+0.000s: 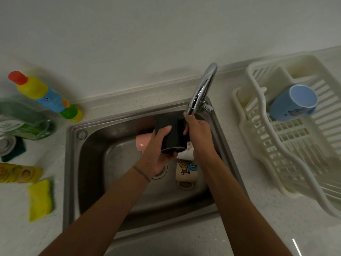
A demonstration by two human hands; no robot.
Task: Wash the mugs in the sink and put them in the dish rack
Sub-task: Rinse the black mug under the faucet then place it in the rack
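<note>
Now black mug under tap, left hand grip wrapping it; right hand clasping far side.

Left hand and right hand curl inward, forearms converging.

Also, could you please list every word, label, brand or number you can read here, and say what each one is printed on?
None can be read for certain.
Cream mug in the sink: cartoon with a few letters, too blurred.
Green bottle: white label, too small.
Yellow bottle with red cap: blue label, unreadable.
Yellow pack: red lettering, blurred.
Blue mug in the dish rack: picture only.
</note>
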